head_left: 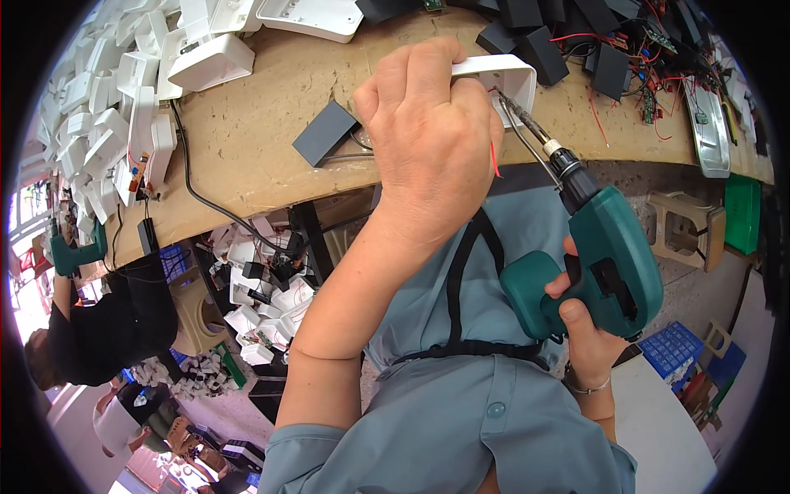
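My left hand [432, 123] is closed over a white plastic housing [520, 76] at the table's front edge, its back toward me and its fingertips hidden. A thin red wire [495, 159] hangs below the fingers. My right hand [588, 333] grips the handle of a green pistol-shaped soldering gun [617, 255], a finger at the trigger. The gun's metal tip [510, 105] reaches into the housing, close by my left fingers; whether it touches anything there I cannot tell. Left of my left hand lies a dark grey box [325, 133] with a black cable.
White housings [107, 132] are heaped at the left of the table [239, 140]. Black boxes [543, 53], red wires and circuit boards crowd the back right. A crate of parts [267, 288] sits below the edge. At far left, a person holds another green tool [78, 251].
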Motion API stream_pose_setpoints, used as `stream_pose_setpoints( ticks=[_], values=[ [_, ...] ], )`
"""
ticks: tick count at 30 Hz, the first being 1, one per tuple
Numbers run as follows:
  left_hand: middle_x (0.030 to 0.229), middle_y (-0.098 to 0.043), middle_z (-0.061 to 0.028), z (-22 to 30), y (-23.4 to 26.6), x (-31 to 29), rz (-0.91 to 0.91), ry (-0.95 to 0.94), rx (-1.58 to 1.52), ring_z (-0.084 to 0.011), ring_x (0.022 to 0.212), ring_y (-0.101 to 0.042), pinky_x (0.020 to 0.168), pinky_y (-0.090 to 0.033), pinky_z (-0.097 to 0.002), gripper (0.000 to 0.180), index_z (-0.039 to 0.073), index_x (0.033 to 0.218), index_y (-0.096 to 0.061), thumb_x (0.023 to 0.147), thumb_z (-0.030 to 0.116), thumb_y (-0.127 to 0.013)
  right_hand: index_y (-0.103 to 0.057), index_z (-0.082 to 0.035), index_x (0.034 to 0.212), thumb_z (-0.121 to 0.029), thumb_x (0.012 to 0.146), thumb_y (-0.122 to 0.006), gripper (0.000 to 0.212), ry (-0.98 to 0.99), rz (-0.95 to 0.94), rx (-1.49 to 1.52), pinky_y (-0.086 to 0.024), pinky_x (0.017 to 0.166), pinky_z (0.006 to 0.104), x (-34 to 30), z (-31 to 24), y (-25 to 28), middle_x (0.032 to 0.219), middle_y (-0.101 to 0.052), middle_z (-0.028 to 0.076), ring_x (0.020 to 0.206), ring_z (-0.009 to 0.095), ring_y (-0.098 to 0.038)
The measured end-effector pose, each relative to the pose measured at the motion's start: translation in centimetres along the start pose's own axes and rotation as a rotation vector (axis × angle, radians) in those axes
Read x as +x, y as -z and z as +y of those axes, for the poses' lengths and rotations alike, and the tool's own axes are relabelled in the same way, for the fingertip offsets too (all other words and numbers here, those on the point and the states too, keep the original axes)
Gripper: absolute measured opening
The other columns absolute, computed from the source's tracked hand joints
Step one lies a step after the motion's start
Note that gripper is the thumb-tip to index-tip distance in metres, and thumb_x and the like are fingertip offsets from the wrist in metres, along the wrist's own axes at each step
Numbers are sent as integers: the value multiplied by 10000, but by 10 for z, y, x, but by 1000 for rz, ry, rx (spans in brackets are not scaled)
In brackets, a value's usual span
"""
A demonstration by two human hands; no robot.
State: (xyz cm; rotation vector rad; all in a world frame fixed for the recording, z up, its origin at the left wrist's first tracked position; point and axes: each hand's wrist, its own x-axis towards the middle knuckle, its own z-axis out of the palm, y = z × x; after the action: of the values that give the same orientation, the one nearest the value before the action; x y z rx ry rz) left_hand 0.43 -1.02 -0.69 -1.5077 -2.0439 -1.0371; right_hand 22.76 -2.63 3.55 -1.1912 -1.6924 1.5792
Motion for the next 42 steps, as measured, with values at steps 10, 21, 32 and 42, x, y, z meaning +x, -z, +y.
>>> stream_pose_setpoints(
  ticks=[10,21,32,42],
  values=[
    [1009,-525,-105,-2,-6,-2,35,-37,-30,-273,942,-475,762,-303,-391,118,16,622,-559,593,84,-651,-416,63,1259,-300,753,-737,700,109,29,52,-507,673,274,-5,5,6,1129,-570,202,737,163,-610],
    [1075,-552,-89,8,28,1,-124,30,-57,-278,1014,-495,867,-305,-388,225,86,824,-666,607,120,-713,-401,80,1250,-362,742,-737,752,207,126,81,-498,632,265,1,6,9,1095,-576,229,700,166,-607],
    [984,-606,-21,-5,41,-5,-224,-304,-213,-218,922,-547,777,-354,-327,280,120,906,-654,630,78,-678,-393,80,1255,-340,743,-738,747,255,120,97,-503,625,265,5,7,13,1066,-589,223,689,164,-612],
    [719,-555,10,-10,21,-10,-83,-303,-289,-161,644,-508,596,-360,-294,259,89,887,-646,630,88,-675,-484,57,1205,-265,728,-761,639,170,60,181,-475,785,302,4,5,18,1123,-587,172,762,150,-610]
  ],
)
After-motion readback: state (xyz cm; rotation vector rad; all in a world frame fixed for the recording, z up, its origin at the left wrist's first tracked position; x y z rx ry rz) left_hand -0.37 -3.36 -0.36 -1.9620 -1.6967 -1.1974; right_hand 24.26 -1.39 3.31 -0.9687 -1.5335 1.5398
